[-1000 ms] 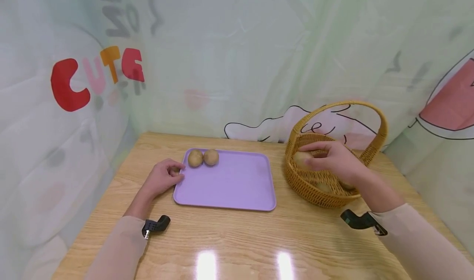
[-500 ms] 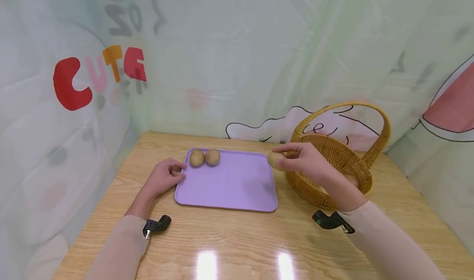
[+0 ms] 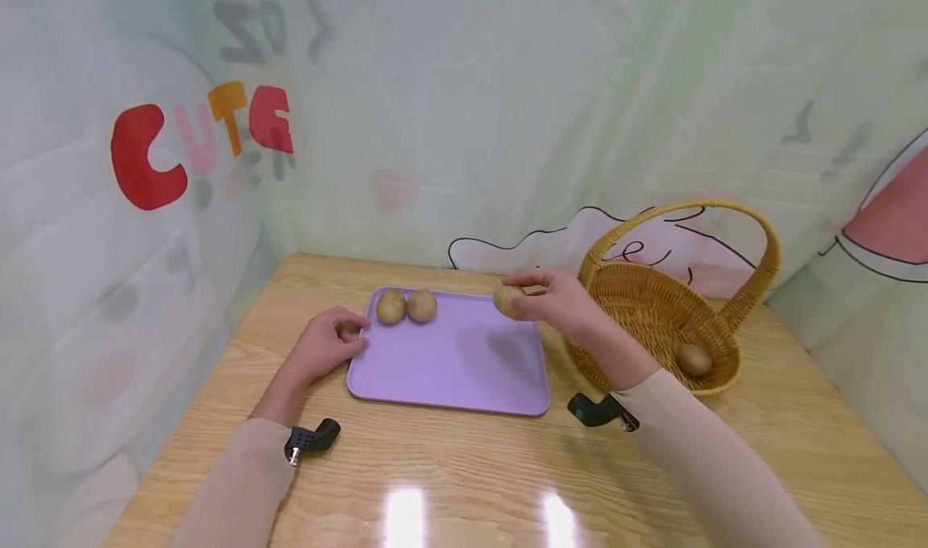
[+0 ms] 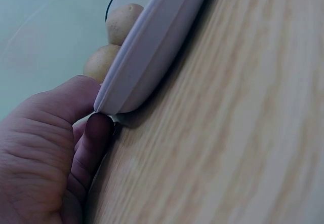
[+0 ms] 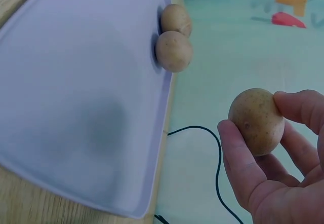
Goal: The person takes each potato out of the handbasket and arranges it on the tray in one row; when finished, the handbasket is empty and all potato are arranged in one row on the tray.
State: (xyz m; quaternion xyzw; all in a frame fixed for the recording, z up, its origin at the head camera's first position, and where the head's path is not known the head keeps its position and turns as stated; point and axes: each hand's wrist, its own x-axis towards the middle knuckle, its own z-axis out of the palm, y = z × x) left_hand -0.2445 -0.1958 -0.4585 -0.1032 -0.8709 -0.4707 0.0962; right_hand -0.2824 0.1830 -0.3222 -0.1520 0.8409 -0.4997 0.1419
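Observation:
A potato (image 5: pixel 256 121) is pinched between the thumb and fingers of my right hand (image 3: pixel 561 302), held above the right part of the purple tray (image 3: pixel 449 363). Two more potatoes lie side by side in the tray's far left corner, the left potato (image 3: pixel 391 308) beside the right potato (image 3: pixel 422 305). My left hand (image 3: pixel 328 344) pinches the tray's left rim; in the left wrist view the thumb lies over the edge and a finger sits below it. The wicker basket (image 3: pixel 645 314) stands right of the tray with a potato (image 3: pixel 693 359) inside.
The basket's tall arched handle (image 3: pixel 685 205) rises just behind and right of my right hand. A printed curtain (image 3: pixel 435 129) hangs behind the wooden table (image 3: pixel 435 467) and along its sides.
My right hand has carried the potato out of the basket and leftward over the tray. My left hand stays at the tray's rim. The head view has shifted slightly.

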